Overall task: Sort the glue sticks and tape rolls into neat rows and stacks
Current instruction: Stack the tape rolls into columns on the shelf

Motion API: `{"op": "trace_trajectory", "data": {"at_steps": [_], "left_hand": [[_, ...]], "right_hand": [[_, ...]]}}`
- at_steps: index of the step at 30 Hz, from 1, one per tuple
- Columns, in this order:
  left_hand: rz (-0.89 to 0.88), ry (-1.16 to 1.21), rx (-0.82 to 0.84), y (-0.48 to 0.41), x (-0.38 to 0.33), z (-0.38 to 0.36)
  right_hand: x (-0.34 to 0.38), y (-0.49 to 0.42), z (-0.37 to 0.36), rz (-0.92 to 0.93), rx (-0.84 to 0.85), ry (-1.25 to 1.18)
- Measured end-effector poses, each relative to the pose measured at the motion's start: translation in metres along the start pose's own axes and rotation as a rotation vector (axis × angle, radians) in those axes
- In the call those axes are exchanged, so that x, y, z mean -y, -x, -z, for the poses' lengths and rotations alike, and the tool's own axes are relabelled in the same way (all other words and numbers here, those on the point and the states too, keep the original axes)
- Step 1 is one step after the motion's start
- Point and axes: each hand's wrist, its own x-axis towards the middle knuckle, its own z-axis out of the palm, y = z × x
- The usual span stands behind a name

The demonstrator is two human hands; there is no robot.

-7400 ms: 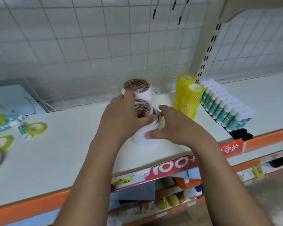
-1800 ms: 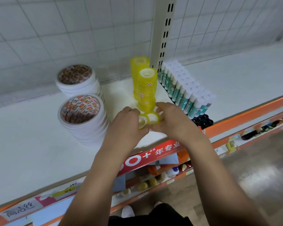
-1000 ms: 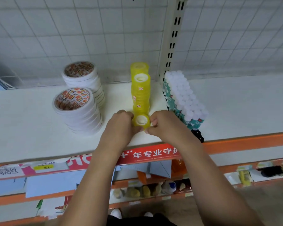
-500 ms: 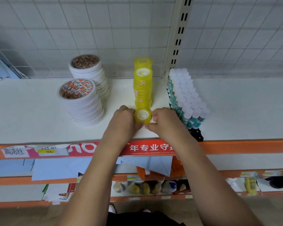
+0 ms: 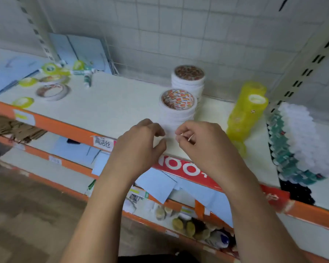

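My left hand [image 5: 141, 141] and my right hand [image 5: 201, 143] hover side by side over the shelf's front edge, fingers loosely curled, holding nothing. Just behind them stand two stacks of white tape rolls [image 5: 177, 109], one behind the other. To the right rise two tall stacks of yellow tape rolls [image 5: 245, 114], with a short yellow stack [image 5: 239, 149] in front. Rows of green-and-white glue sticks [image 5: 296, 141] stand at the far right. At the far left lie loose yellow rolls [image 5: 23, 102], a loose white tape roll [image 5: 52, 92] and loose glue sticks [image 5: 87, 79].
The white shelf [image 5: 112, 107] has an orange front rail [image 5: 65, 128] with a red label strip. Blue folders [image 5: 80, 50] lean at the back left. Small black items [image 5: 294, 192] sit in front of the glue sticks. A wire grid wall backs the shelf, with lower shelves beneath.
Both hands have let go of the small yellow rolls, which now sit in front of the tall yellow stacks. The hands have moved left and the view has swung left.
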Motion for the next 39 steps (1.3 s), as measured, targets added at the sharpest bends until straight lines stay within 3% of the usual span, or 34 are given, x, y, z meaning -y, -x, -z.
{"op": "trace_trajectory", "data": {"at_steps": [5,9,17,32,39], "left_hand": [[0.169,-0.064,-0.121,0.037,0.092,0.047],[0.292,-0.123,-0.115,0.058,0.170,0.080],[0.318,-0.139,-0.172,0.055,0.291,0.142],[0.239,-0.117,-0.115,-0.052,0.383,0.153],[0.365,-0.135,0.079,-0.086,0.418,0.149]], "right_hand": [[0.082,-0.031,-0.074,0.186,0.115,-0.058],[0.151,-0.052,-0.135,0.281,0.213,-0.068],[0.251,-0.103,-0.218,0.299,0.215,-0.063],[0.272,-0.209,-0.259,0.209,0.170,0.022],[0.292,-0.257,-0.281,0.260,0.168,-0.046]]}}
